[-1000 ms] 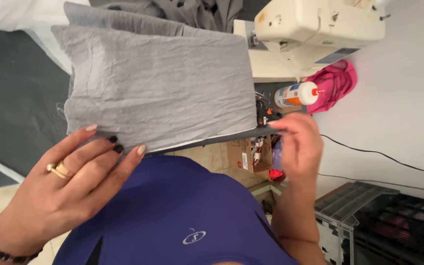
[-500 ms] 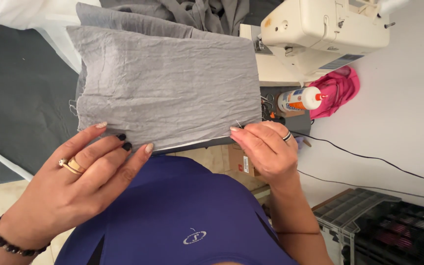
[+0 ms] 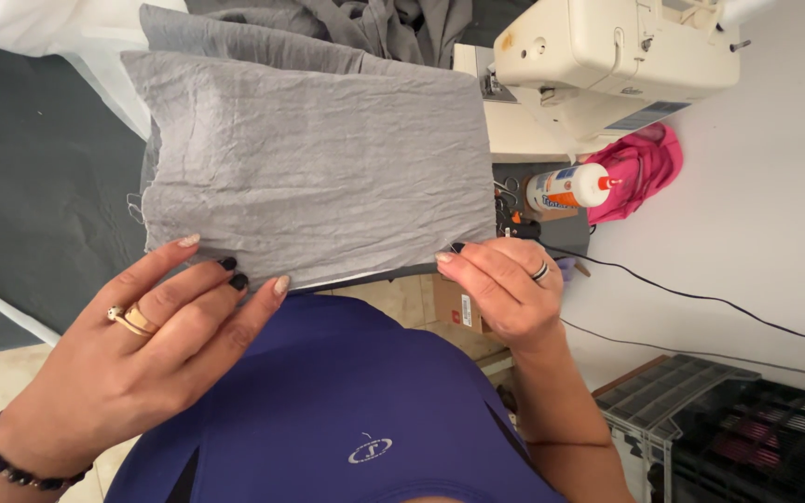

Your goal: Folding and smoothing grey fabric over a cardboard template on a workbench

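We hold a crumpled grey cloth (image 3: 314, 163) stretched out in front of us, its long axis running left to right and its near hem level with our fingers. Our left hand (image 3: 156, 349) pinches the near-left corner — fingers on top, closed on the fabric. Our right hand (image 3: 505, 289) nips the near-right corner between thumb and forefinger, closed on the hem.

To the right of the cloth lies a glue bottle (image 3: 570, 186) on its side — white, with a blue and orange label and a red tip pointing right. Just beyond it sits a bunched pink cloth (image 3: 645, 168). Far right stands a cream sewing machine (image 3: 612, 56) on the bench (image 3: 524, 144). Below our right hand shows a small brown cardboard box (image 3: 458, 303) with a white label and a red spot. A black cable (image 3: 701, 298) runs off to the right over the pale floor, past a black wire crate (image 3: 729, 428).
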